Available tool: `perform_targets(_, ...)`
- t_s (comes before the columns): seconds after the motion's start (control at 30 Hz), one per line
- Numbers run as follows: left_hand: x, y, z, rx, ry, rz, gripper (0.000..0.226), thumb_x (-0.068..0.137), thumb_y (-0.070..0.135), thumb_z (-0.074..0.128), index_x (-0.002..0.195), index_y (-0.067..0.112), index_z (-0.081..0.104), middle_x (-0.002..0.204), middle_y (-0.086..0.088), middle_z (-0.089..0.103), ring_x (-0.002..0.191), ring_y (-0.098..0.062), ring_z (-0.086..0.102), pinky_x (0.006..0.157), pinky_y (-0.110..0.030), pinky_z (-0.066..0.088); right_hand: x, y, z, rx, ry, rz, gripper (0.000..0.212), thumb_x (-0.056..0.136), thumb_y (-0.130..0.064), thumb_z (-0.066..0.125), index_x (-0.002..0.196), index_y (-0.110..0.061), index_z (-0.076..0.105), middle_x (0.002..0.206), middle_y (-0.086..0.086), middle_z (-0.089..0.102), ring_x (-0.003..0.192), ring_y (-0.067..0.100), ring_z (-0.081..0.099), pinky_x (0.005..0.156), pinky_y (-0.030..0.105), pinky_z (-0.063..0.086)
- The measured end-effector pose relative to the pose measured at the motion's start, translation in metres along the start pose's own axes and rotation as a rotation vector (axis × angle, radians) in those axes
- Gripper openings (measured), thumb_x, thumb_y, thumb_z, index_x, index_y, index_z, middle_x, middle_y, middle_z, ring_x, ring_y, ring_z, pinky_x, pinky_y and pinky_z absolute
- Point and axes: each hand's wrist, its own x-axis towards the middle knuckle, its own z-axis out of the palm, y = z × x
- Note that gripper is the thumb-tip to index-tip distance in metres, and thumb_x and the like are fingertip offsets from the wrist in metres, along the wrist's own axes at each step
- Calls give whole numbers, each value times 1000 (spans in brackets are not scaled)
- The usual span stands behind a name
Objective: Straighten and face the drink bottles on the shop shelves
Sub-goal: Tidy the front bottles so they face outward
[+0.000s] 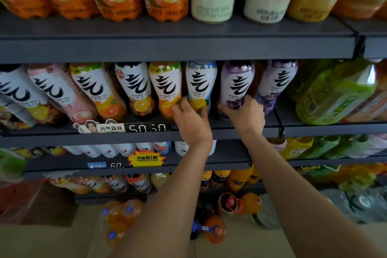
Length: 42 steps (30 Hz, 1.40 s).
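On the middle dark metal shelf, left hand grips the base of the blue-capped white lemon-label bottle, right hand the purple-label grape bottle, low holds likely for twisting labels frontward.

The room is a shop, and it is a bit dim. Dark grey metal shelves fill most of the view, one above the other. The top shelf has a thick flat front edge. The next shelf down has a black price tag with white numbers on its front edge, and a small picture card just beside it. Lower down, a yellow and red star sticker sits on another shelf edge, near a small blue tag. More shelves stand to the right, touching the first set. The floor at the bottom is pale tan and smooth.
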Motion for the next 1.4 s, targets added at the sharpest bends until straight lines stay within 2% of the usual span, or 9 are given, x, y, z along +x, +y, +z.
perform_targets(0.17,-1,-1,1,-18,22,22,48,84,23,67,123,3,48,127,-13,43,117,-30,45,93,-39,42,-1,-1,-3,4,-63,-28,60,76,-47,71,112,-3,51,112,17,61,109,34,55,77,38,45)
perform_targets(0.23,-8,-5,2,-65,77,31,40,83,19,68,114,1,50,120,-15,46,109,-32,50,87,-42,46,-1,9,-9,75,-65,-75,58,74,-52,71,109,-8,58,101,13,67,99,30,61,78,39,51)
perform_targets(0.3,-22,-8,6,-77,63,92,33,84,17,66,109,2,51,113,-13,48,103,-31,52,81,-38,47,-4,26,-25,141,36,-70,49,77,-51,68,106,-12,65,87,9,71,87,24,66,74,39,54)
perform_targets(0.4,-37,-3,21,-36,-29,178,37,87,20,64,116,3,51,116,-12,51,108,-29,51,84,-36,45,-1,55,-47,170,171,6,44,84,-41,65,112,-7,61,102,10,68,96,25,62,77,37,49)
perform_targets(0.5,-37,16,32,9,-68,168,52,88,25,62,132,5,44,129,-13,46,122,-28,43,94,-33,39,16,64,-50,142,125,-18,62,80,-38,71,127,-4,50,122,13,58,114,29,54,89,40,45)
perform_targets(0.63,-31,35,38,101,-114,122,60,89,33,59,139,9,36,135,-10,39,127,-26,37,95,-34,39,34,51,-45,136,110,7,57,78,-35,73,118,-2,50,118,17,58,111,35,53,83,46,46)
perform_targets(0.77,-29,43,40,163,-147,78,57,88,34,61,135,10,41,133,-11,36,124,-27,35,94,-34,39,40,46,-45,86,85,32,62,75,-39,74,116,0,48,121,18,56,111,37,53,83,49,48)
perform_targets(1.1,-28,39,39,132,-162,69,58,86,32,65,135,11,42,134,-9,37,124,-26,36,97,-32,35,39,51,-53,11,-16,-47,64,71,-37,79,114,1,52,117,18,60,110,36,55,83,44,46)
perform_targets(1.4,-27,38,37,140,-171,94,54,87,29,64,133,10,44,134,-9,37,125,-26,38,98,-31,37,25,47,-51,-21,-26,-34,63,71,-41,78,113,-3,51,117,15,60,109,34,55,82,44,48)
